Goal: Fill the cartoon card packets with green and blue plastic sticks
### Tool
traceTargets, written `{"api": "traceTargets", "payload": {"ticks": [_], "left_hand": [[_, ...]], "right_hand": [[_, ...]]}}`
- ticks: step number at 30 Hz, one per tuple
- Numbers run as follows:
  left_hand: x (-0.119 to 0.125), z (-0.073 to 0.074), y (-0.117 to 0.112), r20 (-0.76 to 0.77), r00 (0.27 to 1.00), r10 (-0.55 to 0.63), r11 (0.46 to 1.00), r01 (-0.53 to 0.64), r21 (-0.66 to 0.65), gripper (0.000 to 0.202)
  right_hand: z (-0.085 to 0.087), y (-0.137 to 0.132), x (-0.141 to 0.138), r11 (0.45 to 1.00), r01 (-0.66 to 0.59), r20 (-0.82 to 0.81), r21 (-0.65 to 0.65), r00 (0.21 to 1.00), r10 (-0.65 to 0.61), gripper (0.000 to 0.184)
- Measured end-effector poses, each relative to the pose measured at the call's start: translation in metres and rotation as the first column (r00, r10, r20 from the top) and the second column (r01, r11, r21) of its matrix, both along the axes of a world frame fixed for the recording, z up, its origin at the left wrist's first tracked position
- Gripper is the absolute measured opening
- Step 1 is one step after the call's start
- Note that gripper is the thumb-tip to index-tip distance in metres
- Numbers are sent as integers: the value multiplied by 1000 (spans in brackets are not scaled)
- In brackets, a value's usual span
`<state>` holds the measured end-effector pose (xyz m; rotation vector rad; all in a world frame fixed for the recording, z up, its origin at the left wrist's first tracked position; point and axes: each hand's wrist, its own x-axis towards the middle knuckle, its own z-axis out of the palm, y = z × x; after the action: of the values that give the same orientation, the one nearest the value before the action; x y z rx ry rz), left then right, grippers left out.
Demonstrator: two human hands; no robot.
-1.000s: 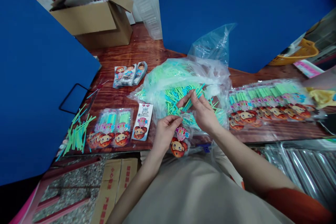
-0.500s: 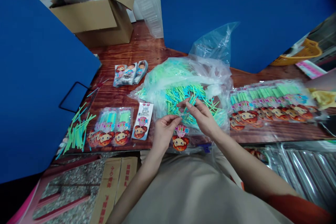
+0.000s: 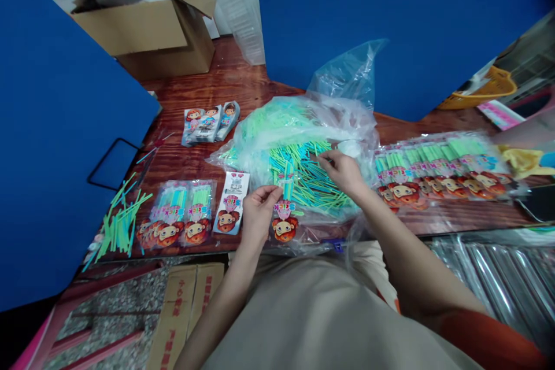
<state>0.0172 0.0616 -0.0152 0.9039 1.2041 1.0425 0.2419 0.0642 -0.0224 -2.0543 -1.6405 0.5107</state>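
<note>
My left hand (image 3: 259, 211) pinches the upper edge of a clear packet (image 3: 285, 225) printed with a cartoon face. A few green and blue sticks (image 3: 287, 176) stand inside this packet. Over the loose pile of green and blue sticks (image 3: 303, 176) is my right hand (image 3: 343, 172), its fingers drawn together at the pile's right side. What those fingertips hold, if anything, is too small to make out. The pile spills from a large clear plastic bag (image 3: 359, 118). A printed card (image 3: 232, 202) lies just left of my left hand.
Filled packets lie in a row (image 3: 442, 170) at right and a smaller stack (image 3: 173, 214) at left. Loose sticks (image 3: 124, 219) sit near the left edge. Bundled cards (image 3: 210, 122) and a cardboard box (image 3: 143, 32) are farther back. Blue panels (image 3: 347, 23) border the table.
My right hand has moved from beside the packet's mouth to the right over the pile. Sticks that were in its fingers now stand in the packet. My left hand keeps its pinch.
</note>
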Motion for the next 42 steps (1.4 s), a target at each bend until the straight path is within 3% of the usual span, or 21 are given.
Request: {"api": "traceTargets", "payload": {"ticks": [2, 8, 16, 21, 23, 24, 25, 27, 29, 31, 34, 39, 42], "left_hand": [[-1, 0, 1, -12, 1000, -10, 999, 11, 34, 18], [1, 1, -1, -31, 999, -27, 998, 28, 56, 19], [0, 1, -3, -7, 999, -34, 998, 34, 43, 23], [2, 1, -4, -10, 999, -40, 999, 41, 24, 24], [3, 0, -5, -6, 999, -45, 999, 45, 18, 24], [4, 0, -5, -4, 999, -50, 999, 50, 17, 24], [4, -1, -6, 0, 998, -57, 998, 57, 15, 23], [6, -1, -7, 4, 997, -77, 997, 77, 13, 22], [8, -2, -8, 5, 995, -101, 995, 101, 15, 22], [11, -3, -9, 4, 993, -119, 993, 119, 16, 21], [14, -2, -11, 7, 991, -134, 991, 134, 24, 19], [16, 5, -13, -11, 991, -132, 991, 133, 23, 19], [17, 6, -14, -11, 990, -137, 990, 138, 29, 18]], "right_hand": [[-4, 8, 7, 993, -39, 141, -110, 989, 55, 25], [-9, 25, -5, 967, -70, 247, -243, 960, 132, 18], [-7, 27, -3, 961, -66, 239, -269, 962, 133, 13], [-10, 16, 10, 982, -41, 175, -187, 982, 75, 10], [-6, 10, 12, 998, 2, 36, -70, 999, 0, 13], [-1, 6, 12, 999, 41, -107, 24, 994, -38, 17], [4, 3, 10, 987, 98, -290, 128, 955, -57, 19], [19, -5, 2, 930, 228, -626, 290, 780, 4, 24], [34, -12, -10, 889, 295, -776, 350, 624, 99, 29], [46, -17, -24, 873, 306, -814, 380, 559, 158, 34], [52, -21, -41, 855, 304, -799, 420, 572, 189, 37], [39, -24, -49, 863, 254, -758, 437, 620, 201, 32], [36, -26, -49, 855, 255, -744, 451, 637, 203, 38]]}}
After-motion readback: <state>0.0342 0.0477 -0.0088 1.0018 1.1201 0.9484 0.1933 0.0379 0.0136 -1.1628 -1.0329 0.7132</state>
